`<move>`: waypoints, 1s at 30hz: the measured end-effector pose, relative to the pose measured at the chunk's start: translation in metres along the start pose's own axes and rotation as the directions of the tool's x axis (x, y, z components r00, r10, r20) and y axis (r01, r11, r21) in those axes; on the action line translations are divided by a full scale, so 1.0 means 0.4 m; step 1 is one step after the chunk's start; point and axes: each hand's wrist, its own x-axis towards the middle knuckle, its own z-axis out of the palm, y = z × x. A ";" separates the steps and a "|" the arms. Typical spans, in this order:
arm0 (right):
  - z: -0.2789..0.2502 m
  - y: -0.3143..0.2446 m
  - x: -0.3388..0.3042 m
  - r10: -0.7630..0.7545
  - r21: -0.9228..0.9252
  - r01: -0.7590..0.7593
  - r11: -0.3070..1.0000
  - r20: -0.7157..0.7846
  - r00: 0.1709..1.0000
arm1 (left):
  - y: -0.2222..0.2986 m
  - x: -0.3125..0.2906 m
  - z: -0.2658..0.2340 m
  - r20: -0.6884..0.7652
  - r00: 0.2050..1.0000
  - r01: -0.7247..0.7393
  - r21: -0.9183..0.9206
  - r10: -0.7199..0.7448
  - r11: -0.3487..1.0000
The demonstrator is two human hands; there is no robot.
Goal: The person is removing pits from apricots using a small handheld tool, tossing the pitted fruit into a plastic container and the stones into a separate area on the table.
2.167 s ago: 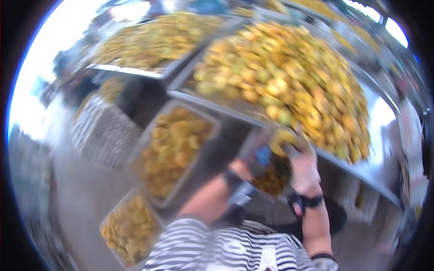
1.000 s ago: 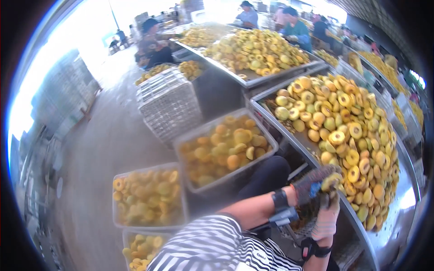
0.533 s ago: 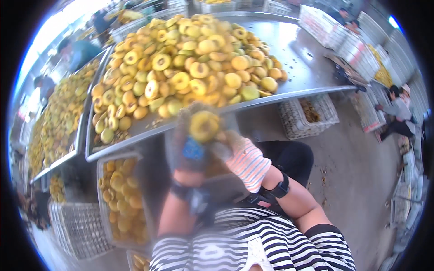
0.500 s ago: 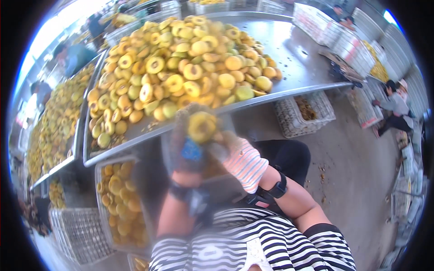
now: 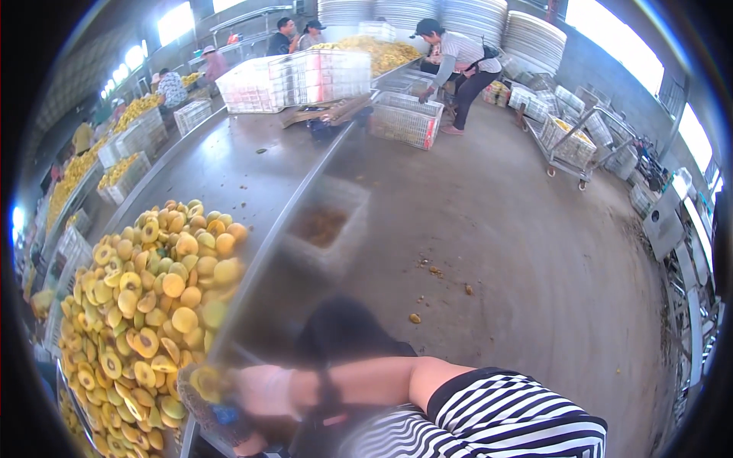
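At the lower left, my left hand point(image 5: 208, 408), in a dirty glove with a blue patch, is closed around a yellow peach point(image 5: 206, 382). My right hand point(image 5: 262, 389), in a light glove, is right beside the peach; its fingers are smeared by motion, so its grip cannot be made out. Both hands are at the near edge of a metal table point(image 5: 294, 160). Heaped on that table just left of them are many halved yellow peaches point(image 5: 145, 305), some showing pit hollows.
A blurred crate point(image 5: 328, 229) with scraps stands on the floor beside the table. White crates point(image 5: 298, 80) and a flattened brown piece point(image 5: 328, 113) lie at the table's far end. A person point(image 5: 458, 69) bends over another crate point(image 5: 405, 120). A cart point(image 5: 569, 145) stands at far right.
My view has swung to the right, bringing the far floor, cart and workers into sight. The hands and peach now appear lower and farther left. The peach stays in my left hand.
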 end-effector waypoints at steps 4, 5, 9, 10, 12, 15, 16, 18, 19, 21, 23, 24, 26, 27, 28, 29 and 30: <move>-0.099 -0.106 -0.030 0.363 0.265 -0.445 0.856 0.305 0.880 | -0.005 -0.005 0.017 -0.097 0.995 -0.002 0.008 0.003 1.000; -0.105 -0.086 -0.040 0.297 0.186 -0.351 0.918 0.264 0.918 | -0.013 -0.009 0.031 -0.117 0.993 0.029 -0.051 -0.034 0.998; -0.049 -0.068 -0.008 0.143 0.129 -0.185 0.974 0.280 0.949 | -0.028 -0.005 -0.043 -0.121 0.983 0.116 -0.191 -0.140 0.975; -0.058 -0.065 -0.008 0.159 0.122 -0.197 0.973 0.270 0.950 | -0.029 -0.009 -0.034 -0.114 0.984 0.124 -0.120 -0.138 0.985; -0.074 -0.068 -0.009 0.348 0.330 -0.484 0.811 0.393 0.851 | -0.031 -0.014 -0.017 -0.097 0.985 0.135 -0.056 -0.140 0.989; -0.018 -0.016 -0.008 0.257 0.355 -0.371 0.858 0.330 0.908 | -0.017 -0.001 0.005 -0.133 0.990 0.033 -0.062 -0.041 0.998; -0.015 -0.022 -0.009 0.208 0.379 -0.327 0.866 0.322 0.924 | -0.009 0.004 0.003 -0.150 0.989 -0.004 -0.053 -0.004 0.999; -0.059 -0.081 -0.028 0.227 0.422 -0.378 0.824 0.365 0.903 | 0.007 0.006 0.008 -0.179 0.982 -0.068 -0.064 0.055 0.996; -0.102 -0.125 -0.044 0.276 0.442 -0.460 0.770 0.419 0.865 | 0.007 -0.004 -0.005 -0.175 0.983 -0.074 -0.077 0.059 0.994; 0.051 0.048 0.015 0.044 0.423 -0.173 0.890 0.298 0.954 | -0.003 -0.031 -0.063 -0.030 0.954 0.299 0.034 -0.298 0.954; 0.225 0.225 0.069 -0.084 0.353 -0.006 0.936 0.237 0.968 | -0.011 -0.026 -0.066 0.072 0.972 0.228 -0.057 -0.224 0.972; 0.256 0.248 0.084 -0.235 0.283 0.172 0.944 0.206 0.950 | -0.007 -0.020 -0.076 0.146 0.980 0.158 -0.133 -0.139 0.978; 0.119 0.026 0.001 -0.149 0.321 0.081 0.944 0.193 0.970 | 0.037 -0.019 -0.140 0.081 0.988 0.139 -0.143 -0.128 0.980; 0.074 -0.023 -0.035 -0.087 0.502 -0.089 0.860 0.317 0.944 | 0.058 -0.023 -0.140 0.069 0.989 0.142 -0.175 -0.132 0.974; 0.023 -0.081 -0.073 -0.058 0.635 -0.272 0.723 0.448 0.892 | 0.079 -0.027 -0.142 0.055 0.989 0.144 -0.204 -0.136 0.968; -0.057 -0.172 -0.120 0.023 0.599 -0.441 0.668 0.576 0.817 | 0.094 -0.031 -0.142 0.027 0.990 0.141 -0.198 -0.139 0.970; 0.101 0.009 -0.053 -0.097 0.776 -0.429 0.463 0.525 0.846 | 0.103 -0.039 -0.092 0.051 0.988 0.152 -0.197 -0.145 0.968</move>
